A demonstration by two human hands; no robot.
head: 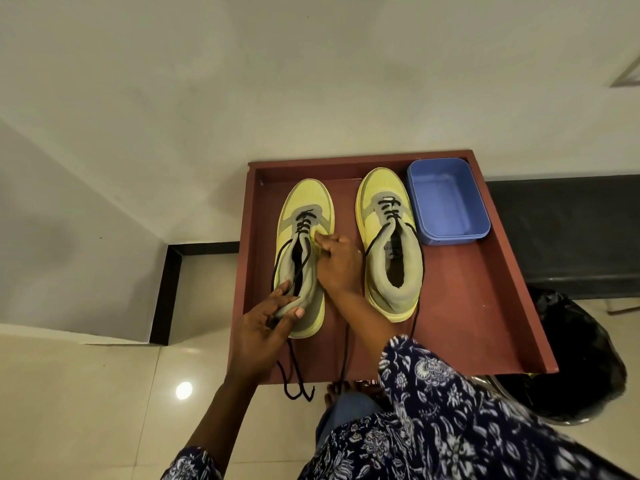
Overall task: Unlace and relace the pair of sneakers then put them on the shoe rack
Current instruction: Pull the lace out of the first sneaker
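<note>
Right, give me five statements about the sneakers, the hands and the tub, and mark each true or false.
1. Both sneakers sit on the red-brown tray. True.
2. The left hand grips the heel of the left sneaker. True.
3. The blue tub holds a coiled lace. False: it looks empty.
4. The right hand rests on the right sneaker. False: it pinches at the left sneaker's eyelet edge, beside the tongue.
5. The right sneaker's lace is tied in a bow. False: its ends hang loose over the tray's near edge.
</note>
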